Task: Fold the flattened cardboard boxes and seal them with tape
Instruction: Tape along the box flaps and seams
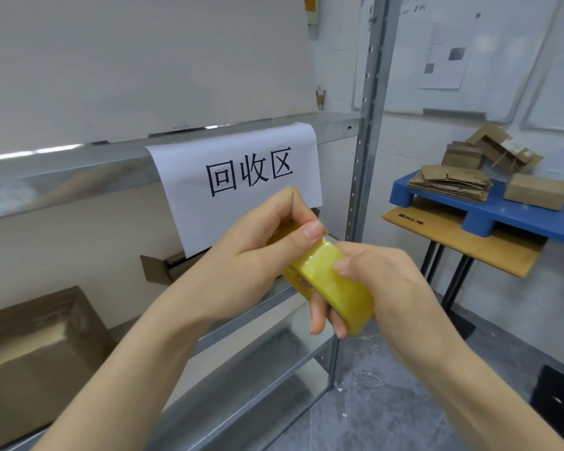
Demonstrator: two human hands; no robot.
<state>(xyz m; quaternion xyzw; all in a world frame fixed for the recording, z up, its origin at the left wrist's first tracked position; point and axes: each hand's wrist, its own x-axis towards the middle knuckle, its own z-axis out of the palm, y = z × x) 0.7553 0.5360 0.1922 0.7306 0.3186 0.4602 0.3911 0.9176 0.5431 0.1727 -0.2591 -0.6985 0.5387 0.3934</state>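
Left hand: The left hand (258, 252) was clenched on the upper end of the yellow tape roll (336, 281), with the thumb flat on its outer face and the fingers curled round the far side.
Right hand: The right hand (381, 288) gripped the lower end, its fingers wrapped underneath and one fingertip pressing the outer face.
Tape roll: Seen edge-on and tilted, high end to the left, it was held in the air between both hands, in front of the shelf rack (368, 131).
Arms: Both forearms were bare, rising from the lower edge of the view and converging at the roll.
Shelves: A paper sign (241, 177) reading 回收区 hung from the upper shelf. A brown cardboard box (30, 353) sat on the lower shelf at left.
Worktop: A black-legged worktop (457, 283) stood at right, well apart from the hands. It carried a cardboard sheet (463, 242) under a blue pallet (489, 216). Flattened cardboard boxes (450, 183) were stacked on the pallet, with a folded box (538, 190) beside them.
Room: A whiteboard (453, 53) hung on the white wall. The floor (388, 402) was grey and marked.
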